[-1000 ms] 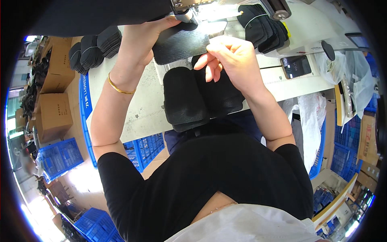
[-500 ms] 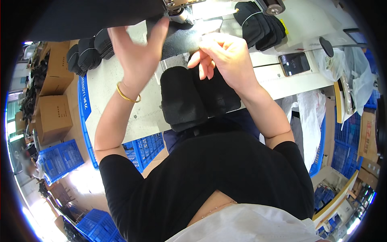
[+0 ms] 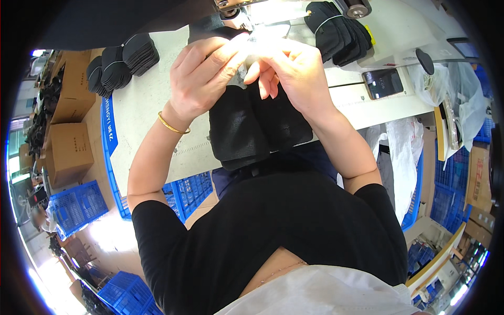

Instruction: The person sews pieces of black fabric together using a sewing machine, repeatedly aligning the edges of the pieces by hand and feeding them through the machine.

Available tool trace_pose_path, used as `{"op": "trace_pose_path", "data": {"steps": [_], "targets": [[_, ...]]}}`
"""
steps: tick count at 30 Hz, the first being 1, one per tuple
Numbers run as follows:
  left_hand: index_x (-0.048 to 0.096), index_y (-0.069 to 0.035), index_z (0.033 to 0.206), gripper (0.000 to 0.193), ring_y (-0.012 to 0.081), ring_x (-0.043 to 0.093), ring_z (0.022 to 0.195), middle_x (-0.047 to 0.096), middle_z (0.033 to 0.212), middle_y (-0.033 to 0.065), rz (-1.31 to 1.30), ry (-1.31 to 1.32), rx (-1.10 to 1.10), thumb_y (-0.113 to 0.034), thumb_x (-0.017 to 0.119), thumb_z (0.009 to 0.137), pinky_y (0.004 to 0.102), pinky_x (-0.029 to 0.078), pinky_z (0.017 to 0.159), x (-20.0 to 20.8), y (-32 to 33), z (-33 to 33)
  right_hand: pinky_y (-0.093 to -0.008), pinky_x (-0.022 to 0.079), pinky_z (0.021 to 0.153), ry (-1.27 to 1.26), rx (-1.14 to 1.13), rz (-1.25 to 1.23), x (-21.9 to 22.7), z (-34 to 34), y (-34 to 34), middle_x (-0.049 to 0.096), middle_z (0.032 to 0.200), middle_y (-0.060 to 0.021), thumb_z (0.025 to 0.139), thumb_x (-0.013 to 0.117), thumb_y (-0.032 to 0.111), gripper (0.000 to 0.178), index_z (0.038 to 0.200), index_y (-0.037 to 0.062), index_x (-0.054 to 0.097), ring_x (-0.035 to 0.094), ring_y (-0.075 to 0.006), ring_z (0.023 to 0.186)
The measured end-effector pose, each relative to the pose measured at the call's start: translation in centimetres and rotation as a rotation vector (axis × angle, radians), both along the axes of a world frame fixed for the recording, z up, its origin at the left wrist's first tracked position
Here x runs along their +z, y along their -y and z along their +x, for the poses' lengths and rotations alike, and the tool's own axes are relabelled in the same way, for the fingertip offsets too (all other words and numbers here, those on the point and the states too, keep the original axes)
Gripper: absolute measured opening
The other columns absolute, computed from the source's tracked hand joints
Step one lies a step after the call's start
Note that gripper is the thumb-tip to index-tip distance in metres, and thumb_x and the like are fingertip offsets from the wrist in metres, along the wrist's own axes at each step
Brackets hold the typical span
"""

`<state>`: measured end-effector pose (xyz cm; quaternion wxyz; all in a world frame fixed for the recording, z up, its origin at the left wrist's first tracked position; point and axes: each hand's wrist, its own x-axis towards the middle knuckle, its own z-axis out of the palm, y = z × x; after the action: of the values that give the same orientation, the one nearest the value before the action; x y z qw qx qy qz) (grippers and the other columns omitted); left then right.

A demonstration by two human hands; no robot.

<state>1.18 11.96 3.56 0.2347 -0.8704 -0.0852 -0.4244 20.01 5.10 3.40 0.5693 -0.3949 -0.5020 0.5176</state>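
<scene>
Just in front of the sewing machine head [image 3: 235, 17], my two hands come close together in a bright glare. My left hand [image 3: 205, 73] has its fingers bent and drawn together toward the right fingertips; what they pinch is washed out. Thumb and forefinger of my right hand [image 3: 299, 73] are pinched at the glare, where the edge of a black fabric piece runs; its other fingers curl loosely. Part of that black fabric piece [image 3: 206, 27] shows behind my left hand, by the machine foot. Below my hands, two black fabric stacks [image 3: 239, 128] lie side by side at the table's near edge.
Banded bundles of black pieces [image 3: 116, 68] lie at the table's left, another banded bundle [image 3: 336, 34] at the right back. A phone [image 3: 383, 84] rests on the right. Blue crates [image 3: 79, 207] and cardboard boxes [image 3: 71, 152] stand on the floor; white bags [image 3: 404, 157] hang at right.
My left hand has swung right and toward me, from spread over the fabric to fingers drawn together beside my right hand. The right hand has stayed nearly still.
</scene>
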Motion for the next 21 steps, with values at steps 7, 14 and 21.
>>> {"op": "trace_pose_path", "data": {"steps": [7, 14, 21], "targets": [[0.071, -0.002, 0.091, 0.030, 0.0206, 0.066, 0.090, 0.071, 0.100, 0.0069, 0.029, 0.023, 0.055, -0.006, 0.067, 0.062, 0.0309, 0.054, 0.071, 0.2, -0.6, 0.7, -0.0212, 0.043, 0.043, -0.036, 0.018, -0.025, -0.2, 0.1, 0.2, 0.071, 0.070, -0.0113, 0.093, 0.057, 0.014, 0.020, 0.089, -0.0029, 0.068, 0.060, -0.0104, 0.047], [0.070, 0.000, 0.089, 0.029, 0.0207, 0.066, 0.089, 0.069, 0.096, 0.0060, 0.016, 0.076, 0.113, -0.004, 0.067, 0.061, 0.0306, 0.054, 0.069, 0.2, -0.4, 1.5, -0.0210, 0.043, 0.043, -0.017, 0.033, -0.042, -0.3, 0.1, 0.4, 0.071, 0.071, -0.0107, 0.092, 0.059, 0.014, 0.019, 0.091, -0.0019, 0.069, 0.061, -0.0105, 0.048], [0.070, 0.001, 0.096, 0.031, 0.0232, 0.064, 0.087, 0.067, 0.094, 0.0073, -0.063, 0.068, 0.180, 0.003, 0.070, 0.064, 0.0330, 0.052, 0.070, 0.2, 0.6, 2.1, -0.0208, 0.043, 0.043, 0.007, 0.031, -0.043, -0.4, -0.1, 0.4, 0.070, 0.070, -0.0096, 0.092, 0.058, 0.014, 0.019, 0.090, -0.0014, 0.069, 0.061, -0.0106, 0.048]]}}
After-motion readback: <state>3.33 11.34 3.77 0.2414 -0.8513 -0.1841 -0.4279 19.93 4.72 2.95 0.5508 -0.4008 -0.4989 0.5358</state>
